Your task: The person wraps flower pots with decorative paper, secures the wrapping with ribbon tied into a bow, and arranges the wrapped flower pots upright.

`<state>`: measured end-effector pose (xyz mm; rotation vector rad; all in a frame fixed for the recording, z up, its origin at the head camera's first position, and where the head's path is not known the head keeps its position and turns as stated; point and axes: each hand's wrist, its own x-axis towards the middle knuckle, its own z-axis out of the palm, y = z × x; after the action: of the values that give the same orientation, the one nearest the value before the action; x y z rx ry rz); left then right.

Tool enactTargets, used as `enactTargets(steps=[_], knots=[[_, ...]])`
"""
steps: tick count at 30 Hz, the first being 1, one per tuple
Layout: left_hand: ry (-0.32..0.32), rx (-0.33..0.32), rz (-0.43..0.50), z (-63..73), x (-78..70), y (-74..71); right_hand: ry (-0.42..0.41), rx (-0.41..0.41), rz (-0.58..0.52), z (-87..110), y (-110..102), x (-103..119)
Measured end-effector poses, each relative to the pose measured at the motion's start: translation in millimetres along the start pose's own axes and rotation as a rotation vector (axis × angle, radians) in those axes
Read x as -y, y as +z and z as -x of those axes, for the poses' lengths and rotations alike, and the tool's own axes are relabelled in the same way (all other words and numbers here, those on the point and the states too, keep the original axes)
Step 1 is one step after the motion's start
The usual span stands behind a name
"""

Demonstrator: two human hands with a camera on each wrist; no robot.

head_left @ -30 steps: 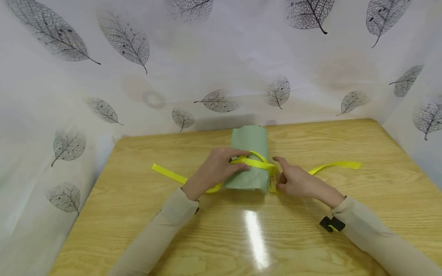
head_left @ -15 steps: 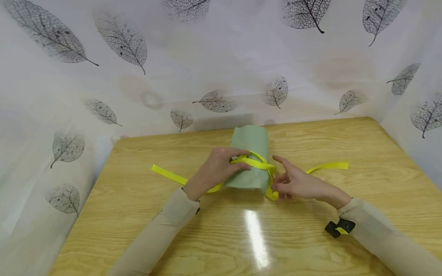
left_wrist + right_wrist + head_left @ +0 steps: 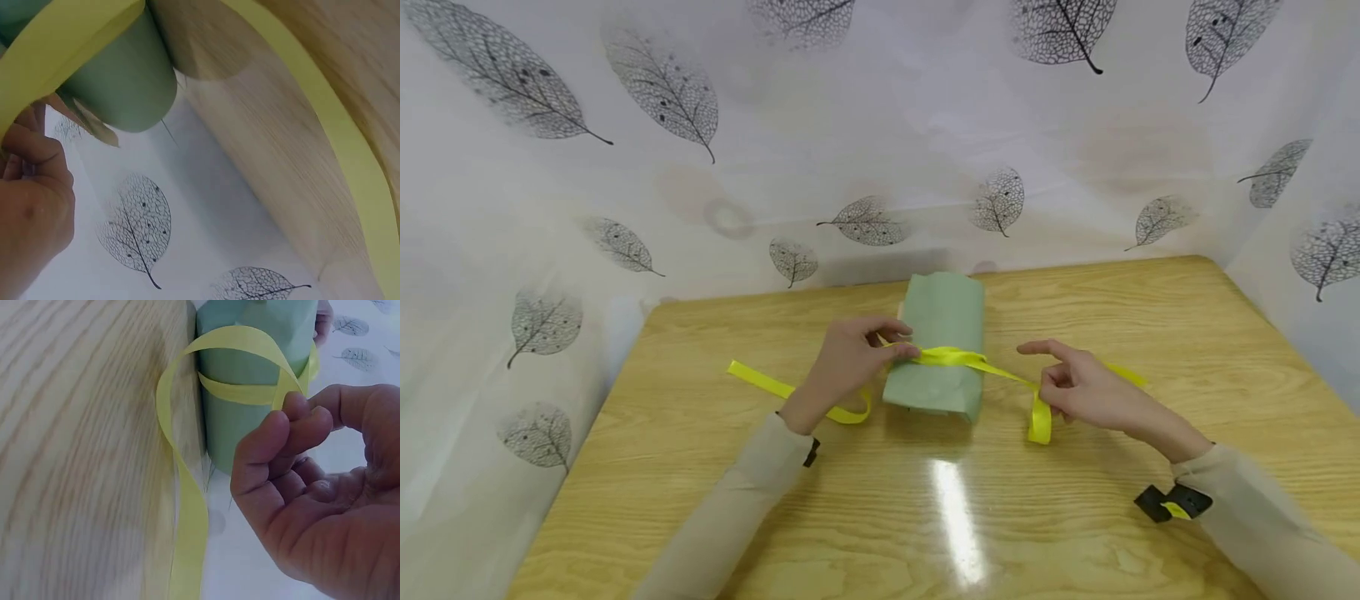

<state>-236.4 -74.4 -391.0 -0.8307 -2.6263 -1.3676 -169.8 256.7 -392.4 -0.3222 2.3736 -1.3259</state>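
A package wrapped in pale green paper lies on the table, with a yellow ribbon around its middle. At the package's left side, my left hand pinches the ribbon between thumb and fingers. My right hand, off to the right, pinches the other length, which runs fairly straight from the package. A short fold of ribbon hangs below the right fingers. The right wrist view shows the ribbon arching up to the right fingertips. In the left wrist view, the green package is partly behind the ribbon.
The wooden table has a bright light reflection at its front. One loose ribbon tail lies to the left, and another tail shows behind the right hand. A leaf-patterned white sheet hangs behind the table.
My right hand has moved right, drawing the ribbon out from the package. My left hand has shifted slightly left. The slack loop on the package has flattened, and the right tail has drawn in.
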Motion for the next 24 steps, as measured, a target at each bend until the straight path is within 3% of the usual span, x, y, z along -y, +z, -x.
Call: enactTargets(steps=[5, 15, 24], knots=[[-0.037, 0.007, 0.061, -0.1, 4.9, -9.5, -0.012, -0.049, 0.057, 5.2, -8, -4], [-0.028, 0.088, -0.072, 8.0, 10.2, -24.9, -0.002, -0.178, 0.283, 10.4, -21, -10], [-0.062, 0.122, -0.134, 13.0, 9.7, -26.5, -0.019, -0.217, 0.342, 8.7, -25, -22]])
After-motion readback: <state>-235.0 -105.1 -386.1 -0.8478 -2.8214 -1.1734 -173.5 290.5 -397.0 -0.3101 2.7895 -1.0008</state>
